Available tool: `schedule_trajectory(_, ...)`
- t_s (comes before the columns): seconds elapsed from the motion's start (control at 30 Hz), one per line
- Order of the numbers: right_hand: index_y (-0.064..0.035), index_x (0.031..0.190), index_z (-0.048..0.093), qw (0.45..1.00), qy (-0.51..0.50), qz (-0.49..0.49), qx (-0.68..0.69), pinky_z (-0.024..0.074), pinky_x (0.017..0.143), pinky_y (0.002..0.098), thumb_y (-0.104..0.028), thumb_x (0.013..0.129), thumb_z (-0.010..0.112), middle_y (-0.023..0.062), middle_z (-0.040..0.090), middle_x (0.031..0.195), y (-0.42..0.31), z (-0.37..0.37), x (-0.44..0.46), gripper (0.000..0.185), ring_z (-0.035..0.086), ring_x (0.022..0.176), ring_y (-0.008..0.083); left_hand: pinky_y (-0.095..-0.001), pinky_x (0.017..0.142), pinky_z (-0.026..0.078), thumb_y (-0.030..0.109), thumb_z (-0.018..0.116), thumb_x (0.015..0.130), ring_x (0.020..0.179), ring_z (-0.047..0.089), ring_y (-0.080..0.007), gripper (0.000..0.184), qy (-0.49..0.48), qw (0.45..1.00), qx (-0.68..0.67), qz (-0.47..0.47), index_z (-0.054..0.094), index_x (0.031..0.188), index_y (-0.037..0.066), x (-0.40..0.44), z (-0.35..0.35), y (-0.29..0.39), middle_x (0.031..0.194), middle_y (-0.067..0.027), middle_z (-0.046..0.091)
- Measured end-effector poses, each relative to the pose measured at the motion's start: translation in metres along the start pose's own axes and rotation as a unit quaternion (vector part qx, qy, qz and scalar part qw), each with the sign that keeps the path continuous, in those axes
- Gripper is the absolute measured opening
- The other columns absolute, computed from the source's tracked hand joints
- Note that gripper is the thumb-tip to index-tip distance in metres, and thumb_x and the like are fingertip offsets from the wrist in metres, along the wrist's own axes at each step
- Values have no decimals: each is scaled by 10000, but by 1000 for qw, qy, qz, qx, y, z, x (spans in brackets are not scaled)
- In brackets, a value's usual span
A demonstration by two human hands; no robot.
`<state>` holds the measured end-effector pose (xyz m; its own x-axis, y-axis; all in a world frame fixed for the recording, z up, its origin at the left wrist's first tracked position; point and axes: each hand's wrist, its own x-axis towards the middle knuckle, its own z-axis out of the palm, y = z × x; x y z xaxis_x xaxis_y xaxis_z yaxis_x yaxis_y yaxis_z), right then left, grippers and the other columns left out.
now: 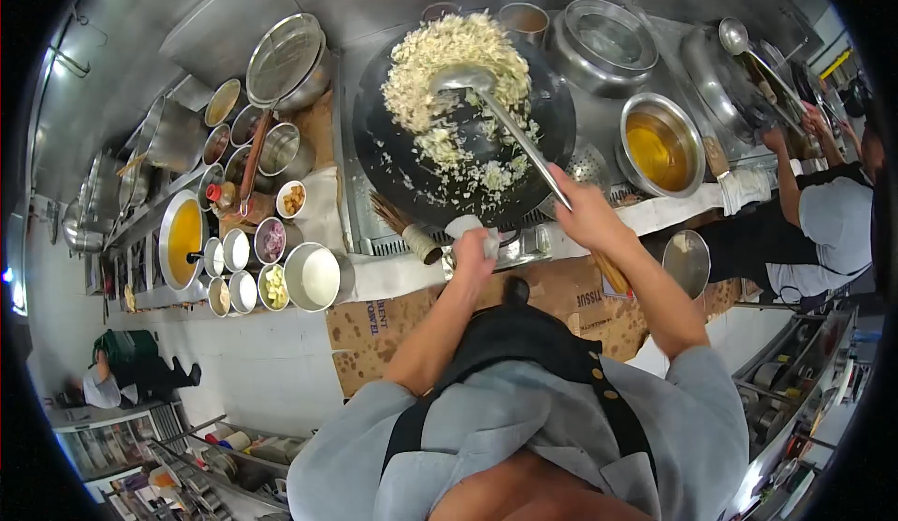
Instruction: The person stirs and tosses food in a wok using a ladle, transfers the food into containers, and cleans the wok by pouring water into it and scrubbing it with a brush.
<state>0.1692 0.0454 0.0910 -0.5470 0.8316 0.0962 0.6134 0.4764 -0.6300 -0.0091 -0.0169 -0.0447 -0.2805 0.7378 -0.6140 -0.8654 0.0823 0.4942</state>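
A large dark wok (374,137) sits on the stove with a heap of pale chopped food (449,49), thickest toward its far side. My right hand (586,210) is wrapped round the handle of a metal ladle (519,133), whose bowl lies in the food. At the wok's near edge, my left hand (474,248) is closed on a white cloth (468,225). Beside that hand, to the left, lies a bamboo brush (418,240) with a bound handle.
Left stand bowls of ingredients, a pan of yellow liquid (182,240) and a strainer (285,58). Right of the wok are a pot of oil (660,147) and a large lidded pot (608,44). Another person (823,212) works at the far right; one more is at the lower left.
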Motion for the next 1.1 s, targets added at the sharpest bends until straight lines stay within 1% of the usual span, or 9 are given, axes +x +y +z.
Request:
schedule_trajectory(0.13, -82, 1356, 342, 868, -59, 224, 439, 390, 376, 241, -45, 834, 514, 3, 473, 597, -65, -57, -18, 551, 455, 446, 70, -453, 584, 429, 37, 436, 714, 691, 526, -287, 163, -46, 997, 6, -65, 466, 861, 100, 53, 37, 45, 783, -122, 539)
schedule_trajectory(0.2, -104, 1360, 341, 789, -31, 252, 560, 365, 361, 240, -73, 848, 504, 7, 471, 598, -75, -61, 3, 539, 438, 429, 77, -467, 645, 436, 57, 465, 743, 750, 526, -288, 145, -51, 994, 14, -97, 462, 885, 84, 77, 63, 63, 846, -124, 524)
schedule_trajectory(0.3, -106, 1353, 362, 850, -55, 224, 473, 352, 374, 231, -110, 849, 519, 23, 492, 613, -71, -57, 16, 528, 424, 423, 71, -503, 729, 440, 54, 472, 770, 794, 525, -288, 156, -15, 993, -10, -120, 468, 924, 74, 82, 69, 63, 903, -131, 516)
schedule_trajectory(0.4, -81, 1334, 383, 962, -127, 182, 160, 425, 477, 248, -108, 836, 532, 82, 571, 729, -63, -79, -5, 521, 479, 489, 105, -514, 734, 437, 83, 489, 802, 809, 524, -274, 142, -37, 991, -18, -129, 476, 944, 91, 87, 66, 66, 904, -110, 519)
schedule_trajectory(0.67, 14, 1309, 354, 963, -258, 78, -3, 439, 827, 355, -105, 820, 521, 271, 589, 957, -81, -56, 34, 530, 600, 910, 328, -470, 736, 466, 108, 475, 831, 809, 552, -250, 129, -137, 985, -9, -109, 514, 947, 68, 108, 47, 52, 852, -94, 556)
schedule_trajectory(0.77, 22, 1315, 332, 978, -196, 69, 32, 496, 605, 353, -108, 835, 501, 200, 607, 731, -64, 30, 99, 525, 620, 646, 270, -430, 767, 490, 122, 420, 860, 884, 577, -285, 239, -132, 987, 4, -95, 485, 1056, 2, 85, 61, 62, 964, -147, 568)
schedule_trajectory(0.9, -72, 1275, 428, 917, -172, 194, 302, 375, 339, 277, -119, 870, 473, 42, 482, 561, -90, 13, 98, 410, 451, 378, 119, -433, 547, 502, 75, 491, 798, 668, 587, -280, 182, -98, 989, -38, -108, 507, 943, -33, 96, 59, 59, 802, -148, 567)
schedule_trajectory(1.03, -103, 1217, 477, 896, -203, 189, 346, 384, 333, 255, -127, 873, 470, -8, 437, 563, -105, 24, 90, 344, 437, 378, 90, -433, 520, 476, 76, 510, 766, 680, 582, -287, 229, -90, 982, 162, -48, 500, 963, -42, 78, 67, 68, 848, -166, 561)
schedule_trajectory(1.1, -95, 1253, 454, 937, -190, 160, 246, 385, 342, 260, -120, 867, 473, -5, 443, 559, -91, 29, 109, 387, 440, 379, 95, -432, 534, 483, 71, 510, 765, 685, 582, -290, 234, -94, 990, 67, -81, 498, 968, -44, 85, 67, 66, 866, -168, 559)
